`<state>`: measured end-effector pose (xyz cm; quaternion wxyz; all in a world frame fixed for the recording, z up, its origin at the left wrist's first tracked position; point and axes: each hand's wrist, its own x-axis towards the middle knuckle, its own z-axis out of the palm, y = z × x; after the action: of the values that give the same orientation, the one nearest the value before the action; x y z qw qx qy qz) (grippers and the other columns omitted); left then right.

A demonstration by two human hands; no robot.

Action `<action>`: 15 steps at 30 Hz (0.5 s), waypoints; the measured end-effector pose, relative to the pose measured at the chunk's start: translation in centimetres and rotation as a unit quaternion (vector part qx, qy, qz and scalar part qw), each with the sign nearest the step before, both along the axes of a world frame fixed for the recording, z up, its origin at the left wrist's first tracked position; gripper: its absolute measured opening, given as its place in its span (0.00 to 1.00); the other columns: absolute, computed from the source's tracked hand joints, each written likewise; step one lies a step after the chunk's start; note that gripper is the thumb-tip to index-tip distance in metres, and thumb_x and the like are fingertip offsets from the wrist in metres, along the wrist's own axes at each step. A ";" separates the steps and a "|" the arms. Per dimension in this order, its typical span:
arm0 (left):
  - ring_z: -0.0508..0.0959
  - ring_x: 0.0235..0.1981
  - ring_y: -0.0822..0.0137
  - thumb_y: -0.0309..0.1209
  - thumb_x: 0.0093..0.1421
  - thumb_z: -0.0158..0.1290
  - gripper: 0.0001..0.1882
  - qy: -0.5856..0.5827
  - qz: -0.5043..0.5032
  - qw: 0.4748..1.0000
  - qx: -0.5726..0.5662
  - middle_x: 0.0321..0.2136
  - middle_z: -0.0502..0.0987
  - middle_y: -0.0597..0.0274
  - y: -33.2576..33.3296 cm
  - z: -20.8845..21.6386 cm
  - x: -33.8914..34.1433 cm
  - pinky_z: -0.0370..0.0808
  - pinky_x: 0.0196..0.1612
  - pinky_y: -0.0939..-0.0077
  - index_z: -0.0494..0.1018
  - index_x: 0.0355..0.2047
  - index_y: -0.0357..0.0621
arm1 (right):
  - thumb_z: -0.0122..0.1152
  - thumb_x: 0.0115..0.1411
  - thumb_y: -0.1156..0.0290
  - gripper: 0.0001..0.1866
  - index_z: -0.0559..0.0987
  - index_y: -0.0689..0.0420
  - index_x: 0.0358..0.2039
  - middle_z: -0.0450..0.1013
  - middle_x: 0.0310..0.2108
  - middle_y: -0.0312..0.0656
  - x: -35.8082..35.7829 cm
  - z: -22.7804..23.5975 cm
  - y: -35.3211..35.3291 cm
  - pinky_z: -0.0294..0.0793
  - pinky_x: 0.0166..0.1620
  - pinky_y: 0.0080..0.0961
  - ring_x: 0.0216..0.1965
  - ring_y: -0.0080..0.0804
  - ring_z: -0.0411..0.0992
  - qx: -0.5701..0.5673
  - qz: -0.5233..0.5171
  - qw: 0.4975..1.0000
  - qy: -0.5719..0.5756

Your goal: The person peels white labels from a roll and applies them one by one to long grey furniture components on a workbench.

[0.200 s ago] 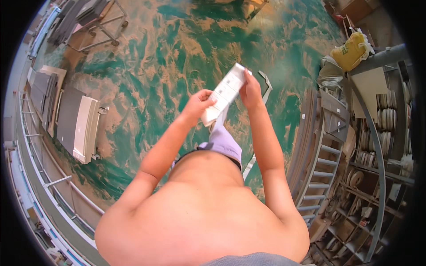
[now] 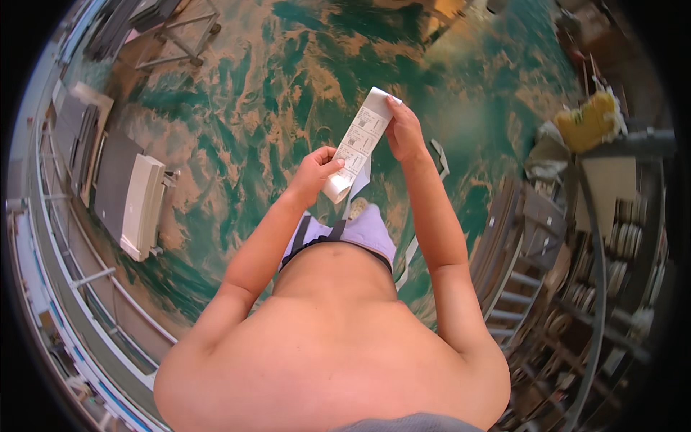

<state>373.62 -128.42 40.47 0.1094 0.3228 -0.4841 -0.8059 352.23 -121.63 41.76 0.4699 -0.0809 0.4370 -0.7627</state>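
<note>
A: What do the hands hold?

B: A long white paper strip of small printed labels [image 2: 362, 135], drawn out aslant above a green floor streaked with tan [image 2: 245, 108], in front of the person's pale lavender trousers [image 2: 371, 230].

A: And the fingers?

B: The bare left hand [image 2: 313, 175] pinches the strip near its lower, curled end, thumb on the printed face. The bare right hand [image 2: 405, 135] grips the upper end, thumb uppermost; how its other fingers lie underneath, one cannot tell.

A: Around them?

B: At left, a stack of flat dark-grey and cream boards [image 2: 144, 201]; at right, a bulging yellow sack [image 2: 586, 122].
</note>
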 end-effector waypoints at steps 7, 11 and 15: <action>0.76 0.31 0.75 0.34 0.62 0.55 0.13 -0.013 0.088 0.991 0.096 0.34 0.78 0.65 -18.0 -0.2 -11.1 0.74 0.34 0.79 0.74 0.43 0.38 | 0.54 0.65 0.60 0.16 0.75 0.59 0.45 0.75 0.39 0.37 -10.5 0.6 -22.4 0.72 0.45 0.29 0.39 0.28 0.72 0.069 0.148 0.986 0.015; 0.76 0.31 0.76 0.30 0.62 0.52 0.11 0.045 0.095 0.989 0.104 0.33 0.78 0.66 -28.8 -4.5 -17.3 0.73 0.34 0.79 0.75 0.42 0.38 | 0.49 0.66 0.52 0.22 0.79 0.60 0.36 0.76 0.32 0.38 -18.3 -3.6 -33.9 0.70 0.40 0.28 0.34 0.29 0.71 0.166 0.210 0.958 0.105; 0.76 0.33 0.77 0.25 0.61 0.48 0.11 0.027 0.038 0.997 0.060 0.34 0.78 0.66 -39.3 -4.1 -25.8 0.72 0.34 0.79 0.74 0.43 0.39 | 0.46 0.64 0.44 0.31 0.79 0.61 0.21 0.74 0.21 0.40 -29.1 -5.2 -39.6 0.68 0.35 0.28 0.26 0.28 0.70 0.288 0.194 0.873 0.341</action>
<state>347.80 -167.68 36.37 0.1333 0.3252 -0.4194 -0.8370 323.14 -161.27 36.57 0.4329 -0.2805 0.7459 -0.4215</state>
